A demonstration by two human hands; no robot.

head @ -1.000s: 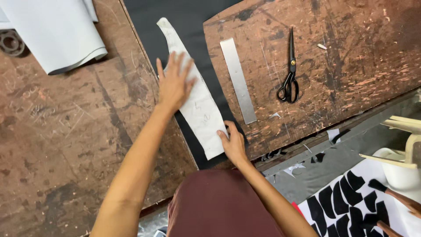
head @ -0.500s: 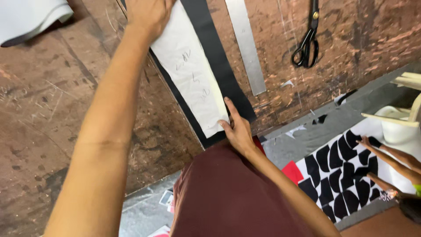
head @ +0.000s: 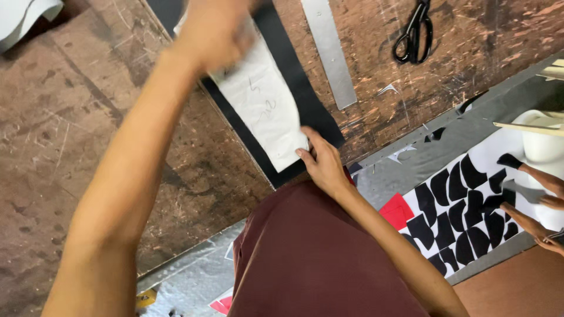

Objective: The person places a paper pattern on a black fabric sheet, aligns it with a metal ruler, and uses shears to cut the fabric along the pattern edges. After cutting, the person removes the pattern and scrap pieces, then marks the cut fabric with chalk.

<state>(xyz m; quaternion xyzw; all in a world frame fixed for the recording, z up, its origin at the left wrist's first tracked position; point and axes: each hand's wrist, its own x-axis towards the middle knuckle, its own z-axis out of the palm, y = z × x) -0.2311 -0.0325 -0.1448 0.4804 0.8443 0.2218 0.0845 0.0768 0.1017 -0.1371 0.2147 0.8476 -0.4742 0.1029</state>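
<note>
A white paper pattern piece lies on a strip of black material across the worn brown worktable. My left hand presses flat on the pattern's far end and is blurred. My right hand rests on the pattern's near corner at the table edge, fingertips pinning it down. Neither hand holds anything lifted.
A metal ruler lies right of the black strip, with black scissors further right. A grey sheet sits at the top left. Below the table, another person's hands handle black cut pieces on a white board.
The view has shifted closer and downward; the table contents sit higher in frame. My left hand stays on the pattern's far end, my right on its near corner. Another person's hands came into view at right.
</note>
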